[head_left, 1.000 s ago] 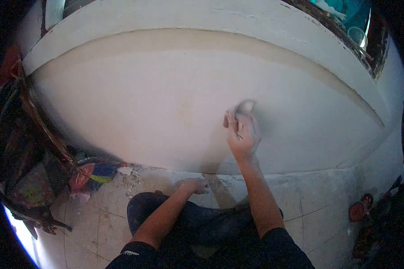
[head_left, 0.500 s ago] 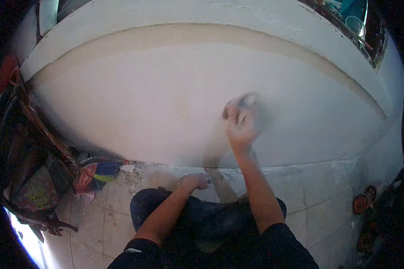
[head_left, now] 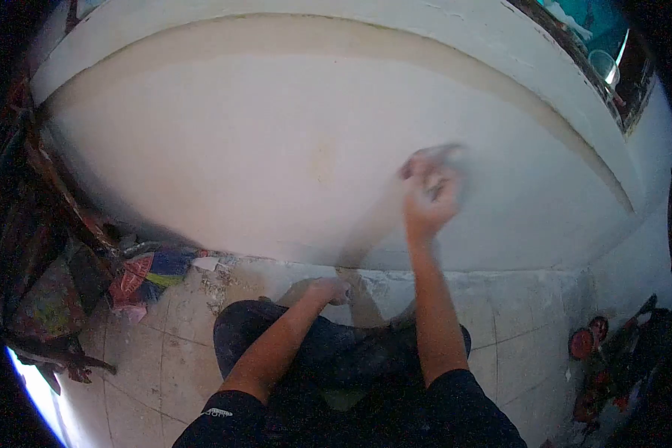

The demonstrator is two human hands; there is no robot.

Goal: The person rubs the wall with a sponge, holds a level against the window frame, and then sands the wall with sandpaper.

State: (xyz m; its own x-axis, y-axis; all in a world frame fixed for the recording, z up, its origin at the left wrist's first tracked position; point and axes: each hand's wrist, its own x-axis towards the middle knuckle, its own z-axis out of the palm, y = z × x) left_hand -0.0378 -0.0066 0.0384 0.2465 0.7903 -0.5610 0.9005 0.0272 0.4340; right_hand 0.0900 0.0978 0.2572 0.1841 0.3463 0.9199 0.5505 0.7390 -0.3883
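Observation:
Against the pale wall (head_left: 246,157), right of its middle, is my right hand (head_left: 431,190), smeared by motion. Its fingers are bent round a thin grey, dark-edged piece (head_left: 449,154) that looks like sandpaper and is pressed to the surface. My left hand (head_left: 328,290) is held low over my lap, near the foot of the wall, with its fingers curled in. Whether anything is inside that hand is hidden. A shadow of my right arm falls on the wall.
Above the wall panel runs a white ledge (head_left: 291,9), with a clear plastic cup (head_left: 603,66) in an opening at upper right. Wooden pieces (head_left: 67,194) and a colourful bag (head_left: 153,278) lie at left. Dark and reddish items (head_left: 593,340) lie on the tiled floor (head_left: 138,351) at right.
My right hand has slid right and slightly up along the wall with the grey piece. My left hand stays low, slightly higher in view. The camera view has shifted a little.

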